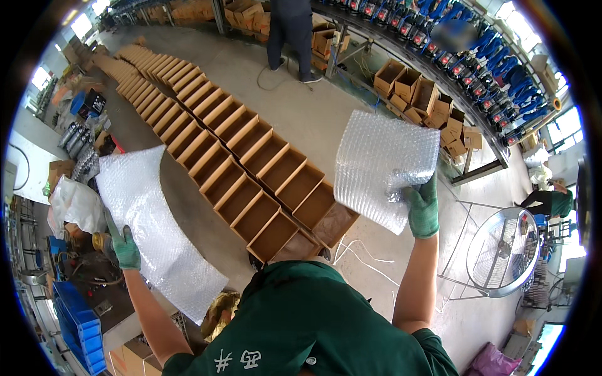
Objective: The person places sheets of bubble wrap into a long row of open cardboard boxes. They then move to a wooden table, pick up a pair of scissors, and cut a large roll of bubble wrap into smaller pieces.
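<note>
My right hand [422,204], in a green glove, grips one sheet of bubble wrap [382,164] by its lower right corner and holds it up over the near end of the box rows. On the other side, my left hand [125,244], also in a green glove, grasps a long stack of bubble wrap sheets [157,229] that hangs down to the lower middle. Two long rows of open brown cardboard boxes [241,160] run across the floor from near my body to the far upper left. The nearest boxes [326,216] hold clear wrap.
A person in dark trousers [291,37] stands at the far end near stacked cartons [411,88]. A rack of blue and red machines [483,56] curves along the right. A floor fan [501,250] stands at right. Blue crates [81,326] sit at lower left.
</note>
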The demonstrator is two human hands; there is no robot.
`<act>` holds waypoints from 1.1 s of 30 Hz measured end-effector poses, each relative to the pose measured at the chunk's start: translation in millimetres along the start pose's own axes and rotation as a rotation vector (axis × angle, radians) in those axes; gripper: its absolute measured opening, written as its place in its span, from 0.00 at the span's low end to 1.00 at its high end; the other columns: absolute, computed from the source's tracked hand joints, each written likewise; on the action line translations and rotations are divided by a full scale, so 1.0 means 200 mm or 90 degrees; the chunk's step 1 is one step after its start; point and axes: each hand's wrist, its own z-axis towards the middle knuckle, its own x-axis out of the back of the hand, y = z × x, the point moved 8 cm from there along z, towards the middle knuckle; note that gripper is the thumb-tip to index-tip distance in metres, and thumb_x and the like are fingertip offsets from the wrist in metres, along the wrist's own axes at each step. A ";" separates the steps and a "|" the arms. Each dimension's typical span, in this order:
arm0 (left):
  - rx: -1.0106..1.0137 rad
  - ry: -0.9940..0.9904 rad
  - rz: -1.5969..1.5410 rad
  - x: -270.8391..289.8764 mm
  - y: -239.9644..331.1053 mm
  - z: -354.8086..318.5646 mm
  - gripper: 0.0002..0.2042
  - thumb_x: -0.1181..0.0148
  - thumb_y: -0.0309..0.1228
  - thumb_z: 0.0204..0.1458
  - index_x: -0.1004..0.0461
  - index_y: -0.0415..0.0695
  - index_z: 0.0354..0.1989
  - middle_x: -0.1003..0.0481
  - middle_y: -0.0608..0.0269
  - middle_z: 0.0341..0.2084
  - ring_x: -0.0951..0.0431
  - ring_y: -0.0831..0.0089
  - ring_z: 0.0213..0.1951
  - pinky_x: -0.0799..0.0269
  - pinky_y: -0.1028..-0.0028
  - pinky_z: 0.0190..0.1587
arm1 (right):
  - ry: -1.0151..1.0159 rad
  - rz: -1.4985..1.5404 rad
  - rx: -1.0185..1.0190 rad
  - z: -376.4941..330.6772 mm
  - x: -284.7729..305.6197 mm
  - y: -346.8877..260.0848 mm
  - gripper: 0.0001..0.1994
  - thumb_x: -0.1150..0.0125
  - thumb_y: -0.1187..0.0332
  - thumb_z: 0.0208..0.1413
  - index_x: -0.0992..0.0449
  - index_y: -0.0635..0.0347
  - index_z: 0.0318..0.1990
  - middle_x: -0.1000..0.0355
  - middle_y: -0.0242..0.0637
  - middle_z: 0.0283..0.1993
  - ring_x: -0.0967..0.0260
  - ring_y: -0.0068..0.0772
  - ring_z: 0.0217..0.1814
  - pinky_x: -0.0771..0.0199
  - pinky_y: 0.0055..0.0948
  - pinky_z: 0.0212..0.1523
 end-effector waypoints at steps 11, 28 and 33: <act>0.119 -0.030 -0.040 0.03 -0.07 -0.51 0.35 0.49 0.22 0.62 0.56 0.44 0.77 0.50 0.51 0.75 0.50 0.59 0.74 0.58 0.65 0.74 | -0.111 -0.176 -0.080 -0.15 0.10 0.12 0.43 0.62 0.94 0.48 0.46 0.56 0.75 0.31 0.45 0.63 0.23 0.34 0.51 0.19 0.30 0.48; 0.243 -0.110 -0.068 0.18 0.12 -0.93 0.34 0.52 0.19 0.63 0.55 0.44 0.77 0.48 0.55 0.75 0.49 0.63 0.73 0.56 0.67 0.74 | -0.188 -0.433 -0.121 -0.12 0.24 0.74 0.29 0.60 0.87 0.50 0.24 0.58 0.58 0.23 0.40 0.51 0.25 0.28 0.42 0.24 0.28 0.49; 0.338 0.098 -0.088 0.55 -0.21 -0.97 0.36 0.48 0.21 0.62 0.56 0.45 0.77 0.53 0.57 0.76 0.54 0.65 0.75 0.59 0.68 0.74 | -0.328 -0.548 -0.235 -0.17 -0.01 1.08 0.27 0.56 0.81 0.49 0.23 0.55 0.56 0.21 0.48 0.47 0.22 0.42 0.48 0.25 0.32 0.53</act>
